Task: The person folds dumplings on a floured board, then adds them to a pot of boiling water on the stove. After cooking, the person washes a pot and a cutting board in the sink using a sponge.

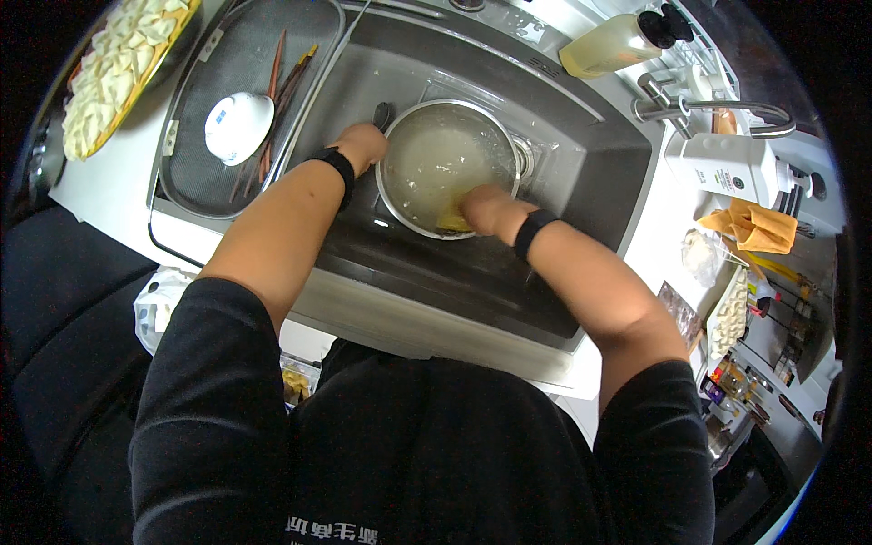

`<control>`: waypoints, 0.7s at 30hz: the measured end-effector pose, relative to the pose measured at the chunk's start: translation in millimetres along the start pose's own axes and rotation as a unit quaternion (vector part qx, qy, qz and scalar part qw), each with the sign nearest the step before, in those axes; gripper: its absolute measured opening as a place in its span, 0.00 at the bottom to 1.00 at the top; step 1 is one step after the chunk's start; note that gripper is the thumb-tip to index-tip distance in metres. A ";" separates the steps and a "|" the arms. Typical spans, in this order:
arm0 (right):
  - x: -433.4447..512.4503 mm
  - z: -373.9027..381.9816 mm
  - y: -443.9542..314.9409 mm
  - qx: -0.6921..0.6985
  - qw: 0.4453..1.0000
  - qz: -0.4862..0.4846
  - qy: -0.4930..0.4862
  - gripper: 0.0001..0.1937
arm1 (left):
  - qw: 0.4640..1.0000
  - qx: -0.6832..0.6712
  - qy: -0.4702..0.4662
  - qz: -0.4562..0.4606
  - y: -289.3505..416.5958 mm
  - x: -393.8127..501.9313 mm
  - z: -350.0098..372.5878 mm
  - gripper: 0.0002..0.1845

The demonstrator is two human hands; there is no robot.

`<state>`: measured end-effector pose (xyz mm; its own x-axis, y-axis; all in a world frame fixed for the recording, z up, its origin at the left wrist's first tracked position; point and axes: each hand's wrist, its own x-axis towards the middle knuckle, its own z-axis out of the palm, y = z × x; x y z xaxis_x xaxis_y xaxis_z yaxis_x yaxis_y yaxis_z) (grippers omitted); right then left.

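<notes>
A round metal pot point(446, 103) sits in the dark sink point(579, 197), holding cloudy, greyish water point(436, 153). At its left rim, my left hand point(364, 145) is closed around the pot's dark side handle point(383, 116), whose far end shows past my fingers. My right hand point(487, 208) reaches inside the near right part of the pot. It presses a yellow sponge point(452, 216) against the inner wall near the rim. My right fingertips are partly hidden by the hand itself and the murky water.
Left of the pot, a mesh drainer point(197, 136) holds a white bowl point(238, 129) and several chopsticks point(276, 68). Dumplings fill a yellow-edged tray point(129, 75) at upper left. A soap bottle point(610, 46), faucet point(661, 109), white pump bottle point(725, 167) and orange cloth point(753, 226) stand along the right.
</notes>
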<state>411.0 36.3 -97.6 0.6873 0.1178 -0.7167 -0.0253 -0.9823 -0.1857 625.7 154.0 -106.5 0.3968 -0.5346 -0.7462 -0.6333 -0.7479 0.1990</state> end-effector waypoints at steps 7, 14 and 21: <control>78.7 3.6 -43.0 0.040 0.974 -0.031 0.221 0.12 | 0.999 0.007 -0.028 0.015 -12.6 25.0 12.1 0.13; 62.3 -42.4 22.6 -0.104 0.975 0.123 0.151 0.13 | 0.997 0.018 -0.069 -0.004 -14.8 31.1 14.3 0.12; 41.6 0.1 -8.6 0.051 0.982 0.128 0.131 0.13 | 0.996 0.042 -0.060 0.051 -14.1 25.7 12.2 0.14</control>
<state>439.7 49.7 -125.9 0.8114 -0.1862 -0.5541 -0.2856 -0.9534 -0.0978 636.7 155.6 -136.3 0.2478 -0.5520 -0.7962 -0.7216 -0.6535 0.2285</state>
